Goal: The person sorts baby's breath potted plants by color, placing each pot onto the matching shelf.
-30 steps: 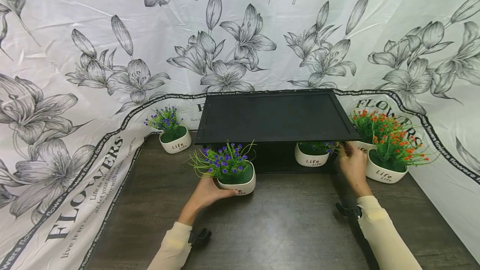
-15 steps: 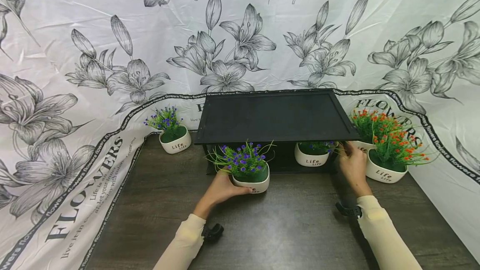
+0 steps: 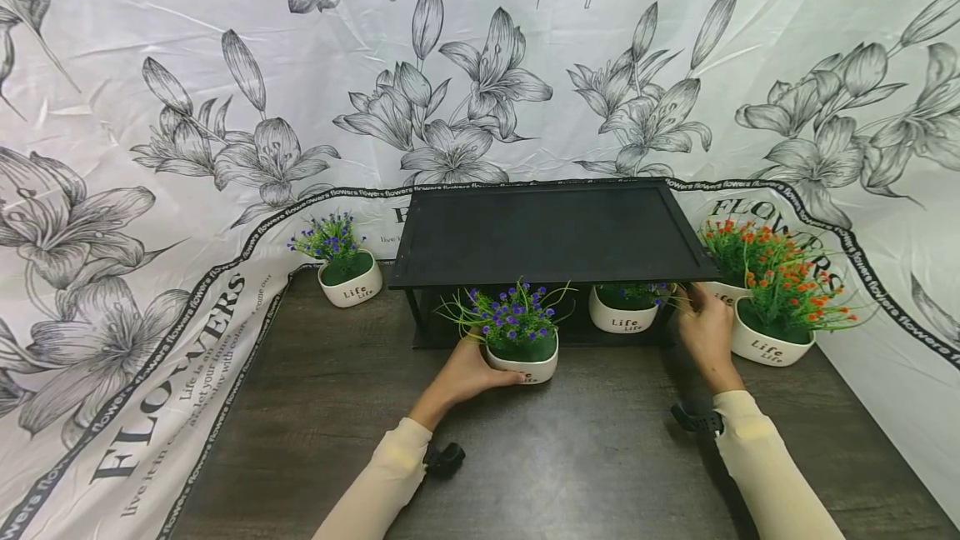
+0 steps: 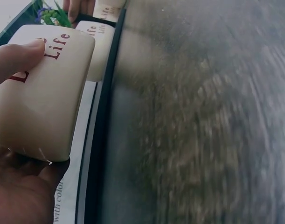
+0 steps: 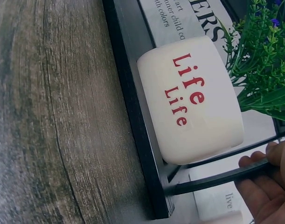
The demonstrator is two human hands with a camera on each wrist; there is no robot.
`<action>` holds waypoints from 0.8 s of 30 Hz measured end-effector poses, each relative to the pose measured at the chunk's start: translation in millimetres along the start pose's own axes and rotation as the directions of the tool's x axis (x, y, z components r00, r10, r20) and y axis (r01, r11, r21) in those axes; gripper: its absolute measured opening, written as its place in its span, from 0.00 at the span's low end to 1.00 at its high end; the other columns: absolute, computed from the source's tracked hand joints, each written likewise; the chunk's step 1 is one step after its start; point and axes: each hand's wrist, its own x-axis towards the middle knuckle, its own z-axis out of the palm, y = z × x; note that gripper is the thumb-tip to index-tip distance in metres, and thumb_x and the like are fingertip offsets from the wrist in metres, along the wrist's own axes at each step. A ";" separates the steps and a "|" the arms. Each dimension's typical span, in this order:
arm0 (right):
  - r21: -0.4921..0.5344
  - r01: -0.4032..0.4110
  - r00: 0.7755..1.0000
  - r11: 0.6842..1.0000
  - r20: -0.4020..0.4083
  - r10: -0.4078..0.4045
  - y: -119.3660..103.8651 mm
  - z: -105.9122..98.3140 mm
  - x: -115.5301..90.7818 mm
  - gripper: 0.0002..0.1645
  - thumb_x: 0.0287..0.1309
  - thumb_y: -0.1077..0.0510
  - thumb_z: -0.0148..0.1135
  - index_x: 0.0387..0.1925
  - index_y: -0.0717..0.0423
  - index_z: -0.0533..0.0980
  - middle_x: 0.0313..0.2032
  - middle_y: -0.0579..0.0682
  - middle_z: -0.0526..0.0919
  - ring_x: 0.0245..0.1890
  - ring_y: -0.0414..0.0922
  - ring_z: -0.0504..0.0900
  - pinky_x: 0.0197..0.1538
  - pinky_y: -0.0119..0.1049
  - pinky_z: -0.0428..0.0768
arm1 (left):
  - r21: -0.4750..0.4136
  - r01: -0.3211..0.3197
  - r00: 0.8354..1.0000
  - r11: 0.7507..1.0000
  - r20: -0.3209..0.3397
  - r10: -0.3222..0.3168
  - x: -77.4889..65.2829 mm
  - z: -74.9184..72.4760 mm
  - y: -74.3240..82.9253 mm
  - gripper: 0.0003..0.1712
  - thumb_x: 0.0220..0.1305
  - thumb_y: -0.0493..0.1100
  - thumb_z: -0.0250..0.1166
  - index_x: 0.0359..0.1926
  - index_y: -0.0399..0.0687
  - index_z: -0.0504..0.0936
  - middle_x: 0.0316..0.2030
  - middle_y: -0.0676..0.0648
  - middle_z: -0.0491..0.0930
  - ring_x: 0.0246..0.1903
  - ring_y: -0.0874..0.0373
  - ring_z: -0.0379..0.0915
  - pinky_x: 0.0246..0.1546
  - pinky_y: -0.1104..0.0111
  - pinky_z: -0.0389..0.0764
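My left hand grips a white flower pot with purple flowers, thumb on its lettered front. In the left wrist view this pot is held clear of the table, the fingers beneath and behind it. It is in front of a black shelf at the middle of the table. My right hand holds the shelf's right front leg; the right wrist view shows fingers curled round that black bar. Another white pot with purple flowers stands inside the shelf at the right, partly under its top.
A third purple-flowered pot stands left of the shelf. To the right are two pots with orange flowers, the front one partly hiding the other. A white flower-printed cloth hangs behind the dark wooden table.
My left hand has carried its pot to the right and slightly away from me, along the shelf's front. The right hand and the shelf have stayed in place.
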 end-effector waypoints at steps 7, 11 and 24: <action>-0.017 0.006 1.000 1.000 -0.006 -0.006 0.1 0.4 -0.1 0.15 0.77 0.63 0.58 0.57 0.65 0.83 0.44 0.70 0.90 0.39 0.67 0.90 0.40 0.57 0.80 | 0.061 0.021 1.000 0.998 0.004 -0.021 6.3 9.2 -1.0 0.56 0.45 0.52 0.89 0.72 0.49 0.71 0.63 0.45 0.81 0.62 0.51 0.79 0.64 0.54 0.80; -0.017 0.006 1.000 1.000 -0.008 -0.006 0.5 -0.2 -0.1 0.15 0.77 0.64 0.58 0.57 0.65 0.83 0.44 0.70 0.90 0.39 0.68 0.90 0.40 0.59 0.81 | 0.060 0.011 1.000 0.998 0.002 -0.011 13.0 14.0 -2.4 0.57 0.45 0.52 0.89 0.74 0.52 0.69 0.65 0.47 0.79 0.65 0.52 0.77 0.66 0.54 0.78; -0.023 0.019 1.000 1.000 -0.014 -0.019 0.7 -0.1 0.5 0.14 0.76 0.65 0.59 0.56 0.65 0.84 0.42 0.69 0.90 0.37 0.65 0.90 0.39 0.53 0.79 | 0.021 0.001 0.998 1.000 -0.057 0.000 34.6 22.8 -4.2 0.57 0.44 0.51 0.90 0.75 0.56 0.70 0.65 0.47 0.80 0.64 0.50 0.78 0.65 0.52 0.79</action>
